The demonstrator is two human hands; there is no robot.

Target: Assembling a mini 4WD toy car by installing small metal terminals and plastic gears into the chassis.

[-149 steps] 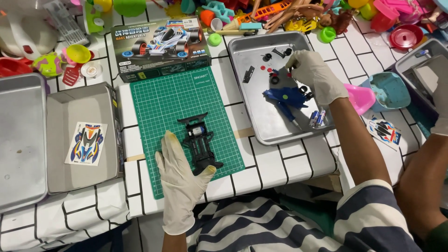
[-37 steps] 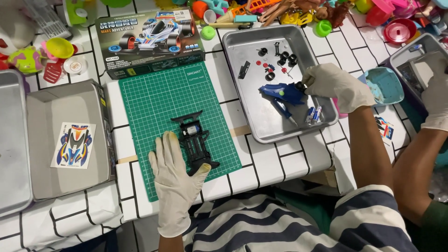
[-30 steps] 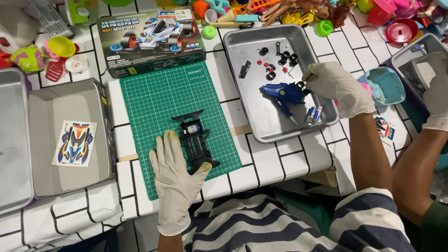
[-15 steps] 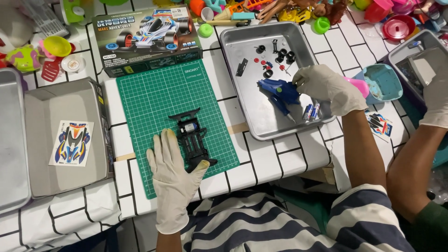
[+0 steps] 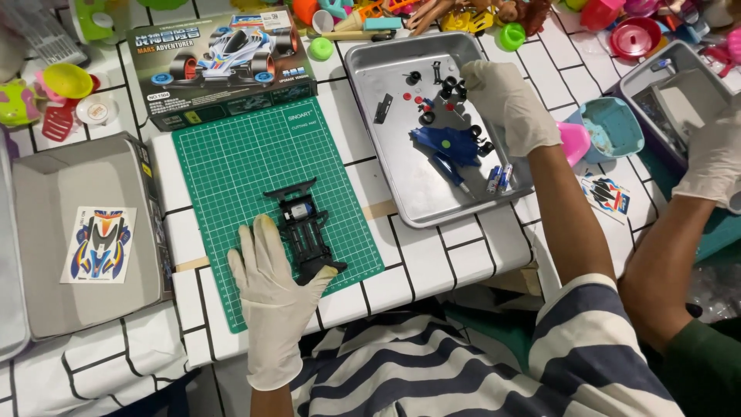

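My left hand (image 5: pixel 270 301), in a white glove, lies on the green cutting mat (image 5: pixel 231 154) and steadies a black toy-car chassis (image 5: pixel 301 228) between thumb and forefinger. My gloved right hand (image 5: pixel 505 100) reaches into the metal tray (image 5: pixel 370 58), its fingertips on a cluster of small black wheels and parts (image 5: pixel 451 86). Whether it has one pinched is hidden. A blue car body (image 5: pixel 448 147) lies in the tray just below that hand, with small batteries (image 5: pixel 498 179) beside it.
The kit's box (image 5: pixel 220 62) lies above the mat. A grey box lid (image 5: pixel 46 293) at the left holds a sticker sheet (image 5: pixel 100 243). Another person's gloved hand (image 5: pixel 714 158) works at a tray on the right, near a teal bowl (image 5: pixel 614 127). Colourful toys crowd the far edge.
My right hand has moved from the blue car body up to the small black parts at the tray's far end. My left hand has stayed on the chassis.
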